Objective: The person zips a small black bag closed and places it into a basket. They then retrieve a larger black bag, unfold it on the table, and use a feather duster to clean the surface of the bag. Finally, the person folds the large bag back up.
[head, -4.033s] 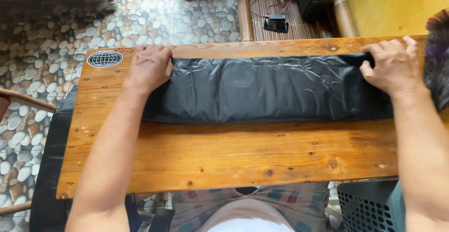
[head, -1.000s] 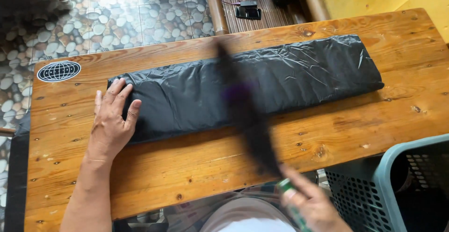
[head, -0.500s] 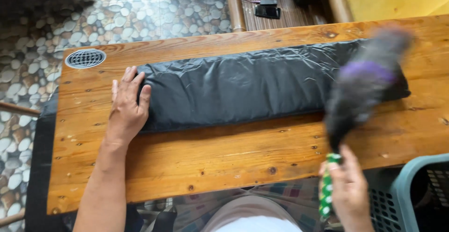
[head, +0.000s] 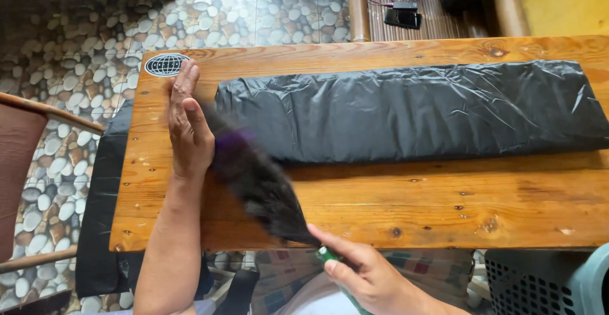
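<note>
A long flat black plastic-wrapped bundle lies lengthwise on a wooden table. My left hand rests edge-on upon the table at the bundle's left end, fingers straight and together. My right hand at the near edge grips the green handle of a dark feather duster with a purple band. The duster's blurred feathers lie across the table's near left and reach the bundle's left corner, close beside my left hand.
A round globe sticker marks the table's far left corner. A black cloth hangs off the left side. A grey plastic basket stands at the lower right. A pebble-pattern floor, a chair edge and a phone on a mat surround the table.
The duster has swept from the bundle's right end to its left end. My left hand slid off the bundle onto the bare table and turned on edge.
</note>
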